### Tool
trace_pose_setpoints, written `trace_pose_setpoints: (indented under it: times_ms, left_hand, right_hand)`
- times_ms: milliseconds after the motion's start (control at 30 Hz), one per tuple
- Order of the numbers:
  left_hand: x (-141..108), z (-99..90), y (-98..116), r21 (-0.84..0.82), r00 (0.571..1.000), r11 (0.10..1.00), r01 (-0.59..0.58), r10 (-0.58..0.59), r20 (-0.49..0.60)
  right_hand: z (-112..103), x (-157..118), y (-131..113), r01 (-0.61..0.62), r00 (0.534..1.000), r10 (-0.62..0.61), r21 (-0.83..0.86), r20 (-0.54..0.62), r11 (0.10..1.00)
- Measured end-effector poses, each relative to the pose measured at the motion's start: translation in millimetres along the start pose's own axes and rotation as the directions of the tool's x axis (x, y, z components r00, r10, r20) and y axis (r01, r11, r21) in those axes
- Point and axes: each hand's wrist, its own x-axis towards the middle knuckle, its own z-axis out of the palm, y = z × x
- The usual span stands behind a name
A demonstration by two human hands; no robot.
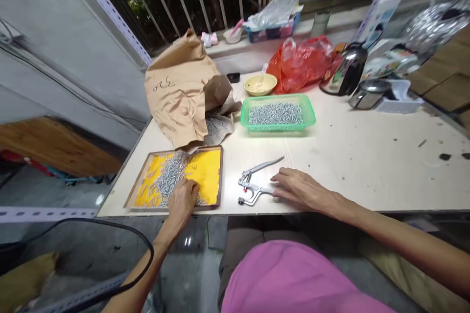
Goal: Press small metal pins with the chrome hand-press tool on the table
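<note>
My left hand is in a shallow tray lined with yellow, at the near left of the table. Its fingers are curled together at the edge of a heap of small silver metal pins; whatever they pinch is hidden. Hand pliers with silver handles and a small red part lie spread on the table, right of the tray. Over the end of their lower handle rests my right hand, palm down, fingers loosely stretched and not wrapped round it.
Behind the tray a large brown paper bag lies with its mouth towards me, more pins inside. A green plastic basket holds many pins. Farther back are a yellow bowl, a red plastic bag and a dark kettle.
</note>
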Motion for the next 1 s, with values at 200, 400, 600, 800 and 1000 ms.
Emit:
trace_pose_setpoints:
  times_ms: [200, 400, 600, 800, 1000]
  left_hand:
    - [-12.3, 1.7, 63.9, -0.724, 0.934, 0.609, 0.325, -0.087, 0.347]
    - [-20.4, 22.5, 106.5, -0.742, 0.879, 0.518, 0.426, -0.043, 0.474]
    - [-21.5, 26.5, 110.5, -0.655, 0.863, 0.619, 0.433, -0.074, 0.501]
    - [-17.6, 25.8, 113.0, -0.573, 0.86, 0.723, 0.386, -0.058, 0.506]
    - [-8.5, 28.2, 110.2, -0.459, 0.855, 0.831, 0.314, -0.037, 0.517]
  right_hand:
    - [9.9, -24.5, 2.4, 0.011, 0.998, -0.009, -0.019, 0.061, 1.0]
    - [14.0, -24.9, 1.0, -0.001, 0.998, 0.004, -0.05, 0.062, 0.999]
    - [24.8, -27.8, 5.7, -0.016, 1.0, 0.016, -0.038, 0.023, 0.999]
    - [18.6, -28.3, 0.7, -0.009, 1.0, 0.009, -0.034, 0.01, 0.999]
    - [21.3, -29.2, 1.4, -0.005, 1.0, 0.005, -0.015, -0.02, 1.0]
